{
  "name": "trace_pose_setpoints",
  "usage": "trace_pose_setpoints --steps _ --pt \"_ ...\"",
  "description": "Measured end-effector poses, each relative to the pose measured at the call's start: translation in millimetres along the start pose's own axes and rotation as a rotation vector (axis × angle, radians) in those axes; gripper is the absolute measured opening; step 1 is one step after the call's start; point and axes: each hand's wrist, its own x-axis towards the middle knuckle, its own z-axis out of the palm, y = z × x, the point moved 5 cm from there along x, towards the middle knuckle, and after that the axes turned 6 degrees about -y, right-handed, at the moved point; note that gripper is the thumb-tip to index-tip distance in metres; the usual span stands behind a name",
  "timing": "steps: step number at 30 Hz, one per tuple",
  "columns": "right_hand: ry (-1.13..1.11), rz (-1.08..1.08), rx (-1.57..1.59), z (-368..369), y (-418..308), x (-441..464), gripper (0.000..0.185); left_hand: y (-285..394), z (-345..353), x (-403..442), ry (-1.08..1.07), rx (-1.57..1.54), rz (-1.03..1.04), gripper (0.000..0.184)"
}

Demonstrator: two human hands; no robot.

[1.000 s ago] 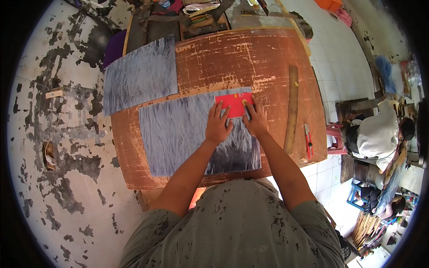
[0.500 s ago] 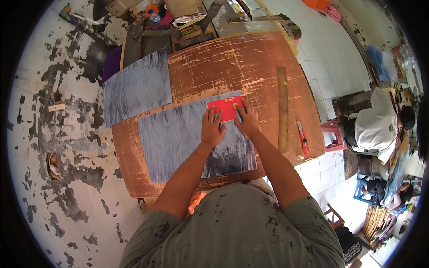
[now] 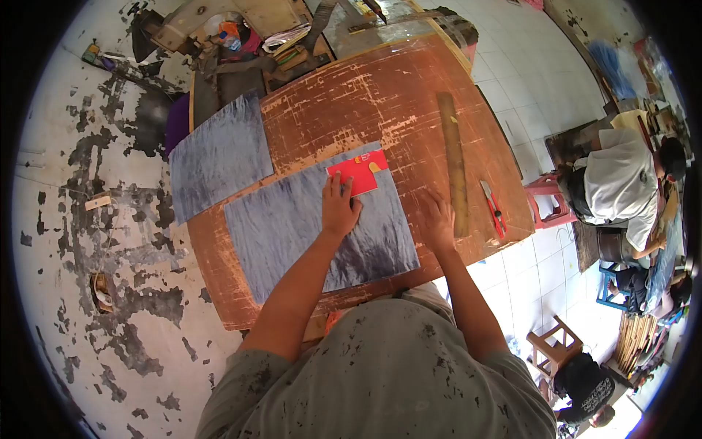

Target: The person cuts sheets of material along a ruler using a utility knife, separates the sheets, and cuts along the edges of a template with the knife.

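Note:
A flat red card (image 3: 358, 174) with yellow and white marks lies on the upper right corner of a grey-blue streaked sheet (image 3: 292, 227). My left hand (image 3: 340, 207) rests on the card's lower left side, fingers stretched out flat. To the right, past the sheet's edge, my right hand (image 3: 436, 218) is open over the brown table (image 3: 329, 102), its fingers pointing forward. Just beyond it lies a long worn ruler-like strip (image 3: 453, 161). A red-handled cutter knife (image 3: 493, 210) sits farther right. At the upper left lies a second grey-blue sheet (image 3: 223, 154).
Papers and assorted tools (image 3: 281, 44) crowd the table's far end. A peeling wall (image 3: 131, 241) runs along the left. On the right, a person in a white shirt (image 3: 618, 175) sits near a pink stool (image 3: 548, 201); other people and a wooden stool (image 3: 556, 344) are lower down.
My right hand has left the red card and moved right, toward the long strip. My left hand stays on the card. The whole view has shifted slightly.

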Motion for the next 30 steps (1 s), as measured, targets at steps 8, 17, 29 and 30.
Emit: trace_pose_setpoints --steps 8,17,29,30 --pt "0.012 0.019 -0.215 4 9 -66 0.053 0 3 -1 0.071 0.0 0.044 0.061" --pt "0.041 0.017 -0.203 2 8 -64 0.052 -3 5 0 0.036 0.015 0.026 0.061" --pt "0.046 0.016 -0.191 4 12 -63 0.053 -2 1 7 -0.073 0.063 -0.051 0.067" --pt "0.049 0.011 -0.192 5 12 -63 0.053 -2 -1 7 -0.067 0.063 -0.051 0.067"
